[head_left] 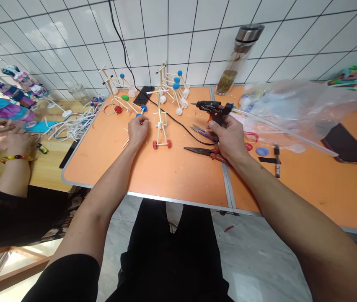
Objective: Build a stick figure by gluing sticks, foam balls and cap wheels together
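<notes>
My right hand (233,136) grips a black hot glue gun (210,107) by its handle. Its nozzle points left, a small red light glows, and a long white glue stick (288,134) sticks out behind. My left hand (138,131) is closed, its fingertips pinching at a small blue wheel (138,115) beside another blue wheel (143,108). These seem to belong to a stick model (114,90) on the left; the exact join is hidden. Between my hands stands a wooden-stick vehicle (160,121) with red wheels at its near end.
Pliers (199,151) and scissors (202,132) lie near my right hand. More stick models (172,82) stand at the back. A glass bottle (235,63), plastic bag (279,109), phone (348,144) and marker (277,161) are rightward. Another person's hands (15,138) work at the left.
</notes>
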### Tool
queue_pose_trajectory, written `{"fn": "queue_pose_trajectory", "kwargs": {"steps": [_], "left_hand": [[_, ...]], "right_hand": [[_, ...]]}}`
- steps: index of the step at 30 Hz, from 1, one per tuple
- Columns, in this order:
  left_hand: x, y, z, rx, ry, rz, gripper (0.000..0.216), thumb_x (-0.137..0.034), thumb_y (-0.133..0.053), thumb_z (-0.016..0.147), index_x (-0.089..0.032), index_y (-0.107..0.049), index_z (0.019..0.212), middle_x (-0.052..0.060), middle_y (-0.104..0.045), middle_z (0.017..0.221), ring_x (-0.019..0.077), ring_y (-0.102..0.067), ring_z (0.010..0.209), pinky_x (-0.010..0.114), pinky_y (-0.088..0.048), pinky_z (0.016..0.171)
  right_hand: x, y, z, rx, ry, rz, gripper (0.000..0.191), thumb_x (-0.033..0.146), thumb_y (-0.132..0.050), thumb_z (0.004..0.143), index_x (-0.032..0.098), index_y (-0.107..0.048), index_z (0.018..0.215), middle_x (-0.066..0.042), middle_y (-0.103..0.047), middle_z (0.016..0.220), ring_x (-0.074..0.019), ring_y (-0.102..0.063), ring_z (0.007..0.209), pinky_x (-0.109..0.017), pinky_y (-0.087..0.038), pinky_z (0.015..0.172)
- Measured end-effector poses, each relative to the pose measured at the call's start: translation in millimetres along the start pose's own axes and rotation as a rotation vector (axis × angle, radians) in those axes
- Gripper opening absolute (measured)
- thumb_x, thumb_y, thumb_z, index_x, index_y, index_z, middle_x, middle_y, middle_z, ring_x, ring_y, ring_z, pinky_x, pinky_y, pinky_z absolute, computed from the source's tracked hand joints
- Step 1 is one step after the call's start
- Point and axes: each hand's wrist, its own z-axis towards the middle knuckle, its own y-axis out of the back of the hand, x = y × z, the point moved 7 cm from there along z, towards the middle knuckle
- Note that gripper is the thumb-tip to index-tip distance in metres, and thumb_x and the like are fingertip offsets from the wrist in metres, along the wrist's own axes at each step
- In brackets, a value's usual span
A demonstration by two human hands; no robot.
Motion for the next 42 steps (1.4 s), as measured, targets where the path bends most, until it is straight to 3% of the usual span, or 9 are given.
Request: {"fn": "queue_pose_trajectory", "kwargs": {"steps": [6, 22, 34, 42], "left_hand": [[4, 0, 3, -0.01, 0.002, -0.022, 0.02, -0.016, -0.065, 0.099, -0.022, -0.084, 0.098, 0.007, -0.089, 0.11, 0.0262, -0.082, 0.107, 0.038, -0.059, 0.104], [10, -4, 10, -0.002, 0.027, 0.002, 0.02, -0.011, -0.068, 0.096, -0.02, -0.084, 0.103, 0.009, -0.09, 0.111, 0.0297, -0.083, 0.111, 0.042, -0.058, 0.103], [0, -9, 1, 0.036, 0.002, 0.048, 0.019, -0.015, -0.069, 0.1, -0.02, -0.086, 0.106, 0.011, -0.09, 0.118, 0.0318, -0.082, 0.114, 0.045, -0.057, 0.107], [0, -13, -1, 0.036, -0.012, 0.033, 0.017, -0.017, -0.069, 0.099, -0.023, -0.084, 0.1, 0.008, -0.088, 0.106, 0.0287, -0.079, 0.105, 0.043, -0.057, 0.099]], "right_hand": [[4, -2, -4, 0.001, -0.023, 0.001, 0.046, 0.058, -0.099, 0.08, 0.026, -0.077, 0.104, -0.001, -0.079, 0.099, -0.0228, -0.077, 0.092, -0.044, -0.075, 0.087], [13, -4, -10, -0.009, -0.068, 0.032, 0.039, 0.041, -0.093, 0.073, 0.021, -0.08, 0.104, -0.002, -0.075, 0.095, -0.0213, -0.07, 0.088, -0.044, -0.069, 0.086], [18, -4, -11, -0.006, -0.07, -0.027, 0.02, 0.03, -0.086, 0.087, 0.021, -0.079, 0.103, -0.002, -0.075, 0.093, -0.0211, -0.071, 0.084, -0.045, -0.071, 0.087], [4, -1, -4, 0.023, 0.003, -0.073, 0.028, 0.045, -0.091, 0.087, 0.028, -0.08, 0.107, -0.001, -0.077, 0.097, -0.0245, -0.079, 0.09, -0.054, -0.078, 0.094]]}}
